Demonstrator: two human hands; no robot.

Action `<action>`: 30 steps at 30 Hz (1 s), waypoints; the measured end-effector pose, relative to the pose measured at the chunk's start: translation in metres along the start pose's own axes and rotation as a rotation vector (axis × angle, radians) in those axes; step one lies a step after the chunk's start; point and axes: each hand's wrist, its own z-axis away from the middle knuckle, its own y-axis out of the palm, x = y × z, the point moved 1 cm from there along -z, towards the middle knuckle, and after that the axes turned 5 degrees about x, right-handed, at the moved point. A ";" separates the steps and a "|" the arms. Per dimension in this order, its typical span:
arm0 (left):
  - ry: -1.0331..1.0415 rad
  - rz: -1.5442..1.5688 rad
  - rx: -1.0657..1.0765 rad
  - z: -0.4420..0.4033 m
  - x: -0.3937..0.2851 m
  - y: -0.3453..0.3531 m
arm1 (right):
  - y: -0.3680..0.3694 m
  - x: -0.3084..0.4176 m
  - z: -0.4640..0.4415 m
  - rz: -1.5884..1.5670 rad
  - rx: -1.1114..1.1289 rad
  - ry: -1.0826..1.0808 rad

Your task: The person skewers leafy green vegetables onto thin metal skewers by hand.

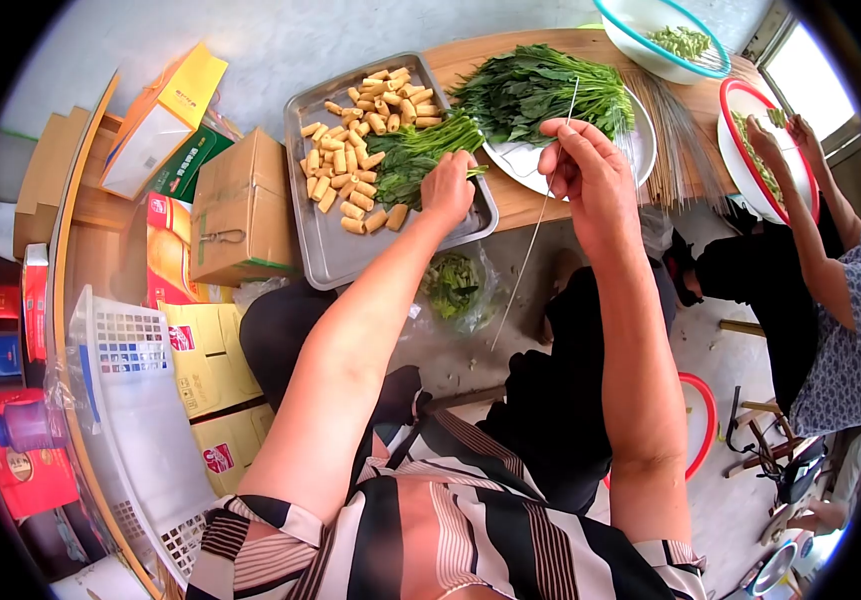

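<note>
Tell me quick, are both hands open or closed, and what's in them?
Left hand: closed on green leafy stems over the tray.
Right hand: fingers pinched on a thin stick.

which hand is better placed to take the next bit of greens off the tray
The left, I'd say: the left hand is at the leafy greens on the metal tray, while the right hand is busy holding a thin skewer.
</note>
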 end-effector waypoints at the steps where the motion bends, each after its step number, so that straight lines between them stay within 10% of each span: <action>1: -0.031 -0.034 0.012 -0.001 -0.001 0.000 | 0.001 0.001 0.000 -0.003 0.000 0.004; 30: -0.234 0.081 -0.111 -0.043 0.025 -0.019 | -0.004 0.001 -0.003 -0.046 -0.032 0.067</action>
